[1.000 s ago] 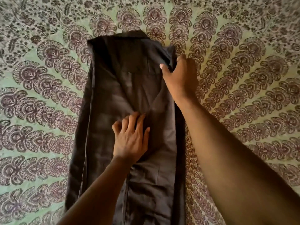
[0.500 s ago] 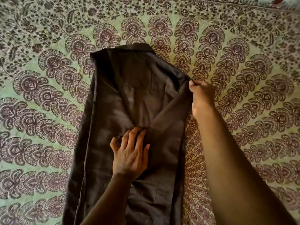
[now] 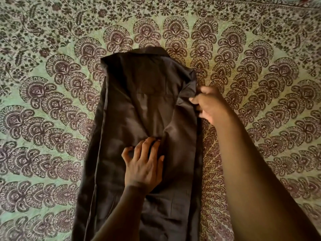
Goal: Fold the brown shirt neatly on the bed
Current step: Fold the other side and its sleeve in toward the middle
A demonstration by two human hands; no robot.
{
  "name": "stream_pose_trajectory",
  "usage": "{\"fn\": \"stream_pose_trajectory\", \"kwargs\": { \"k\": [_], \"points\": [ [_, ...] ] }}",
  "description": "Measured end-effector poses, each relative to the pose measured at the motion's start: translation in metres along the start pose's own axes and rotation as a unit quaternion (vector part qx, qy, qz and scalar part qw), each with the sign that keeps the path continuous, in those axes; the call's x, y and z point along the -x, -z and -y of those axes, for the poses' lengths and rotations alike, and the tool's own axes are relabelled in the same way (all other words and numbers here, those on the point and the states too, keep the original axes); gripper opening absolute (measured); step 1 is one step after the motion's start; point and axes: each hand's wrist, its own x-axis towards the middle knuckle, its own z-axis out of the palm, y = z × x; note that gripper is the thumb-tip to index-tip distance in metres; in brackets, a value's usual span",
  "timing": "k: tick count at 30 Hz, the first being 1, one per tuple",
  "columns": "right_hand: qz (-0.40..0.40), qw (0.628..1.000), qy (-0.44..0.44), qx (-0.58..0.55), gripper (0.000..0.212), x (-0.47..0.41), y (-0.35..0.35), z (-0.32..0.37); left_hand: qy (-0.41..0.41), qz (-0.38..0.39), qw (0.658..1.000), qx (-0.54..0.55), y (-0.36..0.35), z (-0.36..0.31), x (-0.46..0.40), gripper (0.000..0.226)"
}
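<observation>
The brown shirt [image 3: 147, 105] lies lengthwise on the bed, collar at the far end, both side panels folded in toward the middle so it forms a long narrow strip. My left hand [image 3: 144, 166] presses on the centre of the shirt, its fingertips bent onto the cloth where the two folded edges meet. My right hand [image 3: 208, 105] is at the shirt's right edge near the shoulder, fingers pinched on the folded fabric there. The shirt's lower end runs out of view beneath my arms.
A green bedspread [image 3: 52, 119] with a dark purple paisley fan print covers the whole bed around the shirt. Its border strip [image 3: 260, 4] shows at the far top right.
My right hand has pulled the shirt's right shoulder edge outward and slightly toward me. The left hand's fingers have curled a little but it has stayed on the centre.
</observation>
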Motion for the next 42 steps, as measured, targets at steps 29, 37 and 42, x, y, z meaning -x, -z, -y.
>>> {"fn": "stream_pose_trajectory", "kwargs": {
  "k": [29,37,42],
  "points": [
    [-0.209,0.964,0.075,0.148,0.036,-0.037,-0.01,0.039,-0.004,-0.018,1.0,-0.007,-0.001,0.0,0.0,0.046],
    [-0.194,0.979,0.026,0.057,0.055,-0.037,-0.014,0.035,-0.001,-0.009,1.0,-0.006,-0.001,0.0,0.0,0.045],
    [-0.153,0.984,0.026,0.086,0.011,-0.034,-0.013,0.026,0.001,-0.006,1.0,0.002,-0.001,0.0,0.0,0.046]
  ]
}}
